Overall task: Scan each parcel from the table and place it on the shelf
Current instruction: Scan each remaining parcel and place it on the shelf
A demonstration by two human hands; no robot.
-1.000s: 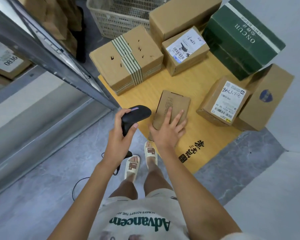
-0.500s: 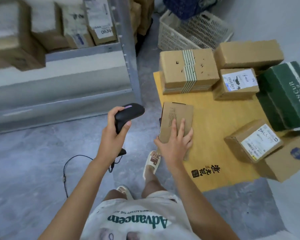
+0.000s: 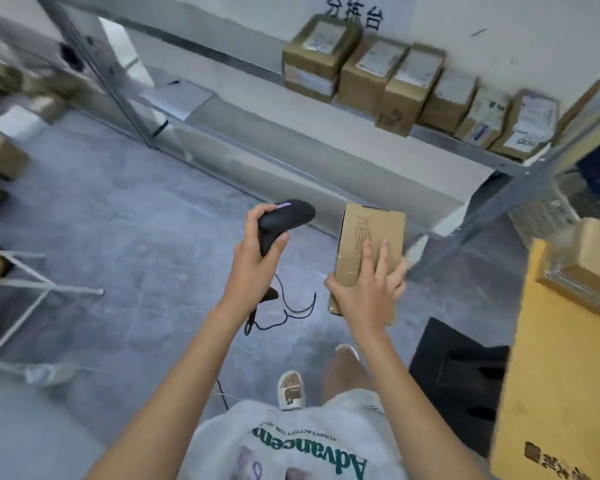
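Note:
My right hand (image 3: 369, 292) grips a flat brown cardboard parcel (image 3: 368, 237) from above, held in the air over the grey floor, in front of the metal shelf (image 3: 326, 109). Small print shows on the parcel's upper face. My left hand (image 3: 253, 258) is closed around a black handheld scanner (image 3: 284, 220), whose head points right toward the parcel. A thin black cable hangs from the scanner's grip. The shelf carries a row of several labelled brown boxes (image 3: 399, 88) along its back right part.
The yellow table (image 3: 561, 375) is at the right edge with a taped box (image 3: 593, 261) on it. A black object (image 3: 458, 372) sits on the floor beside the table. A grey shelf post (image 3: 492, 216) slants down near the parcel. White metal legs (image 3: 32, 289) stand at the left.
The view has swung left from the table to the shelf. My right hand has lifted the flat parcel off the table and carried it toward the shelf. The scanner stays in my left hand.

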